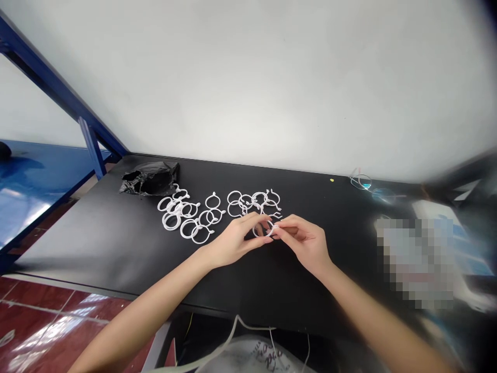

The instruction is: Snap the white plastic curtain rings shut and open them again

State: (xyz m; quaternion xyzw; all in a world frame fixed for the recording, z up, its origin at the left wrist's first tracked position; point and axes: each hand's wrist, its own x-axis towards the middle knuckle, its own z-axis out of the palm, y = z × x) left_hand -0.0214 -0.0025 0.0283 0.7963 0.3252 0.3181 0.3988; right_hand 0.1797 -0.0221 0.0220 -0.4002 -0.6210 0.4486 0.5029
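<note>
Both hands meet over the middle of a black table (97,243). My left hand (236,238) pinches the left side of a white plastic ring (263,229). My right hand (305,239) pinches the same ring at its right side with thumb and forefinger. The ring is held just above the tabletop. Right behind the hands lies a group of several white rings (254,202), some with open ends. A second group of several white rings (186,215) lies to the left of my left hand.
A crumpled black plastic bag (149,177) sits at the back left of the table. A blue metal frame (58,93) and a blue surface (34,176) stand to the left. Blurred objects crowd the right end (419,259). Red floor tiles (46,321) show below.
</note>
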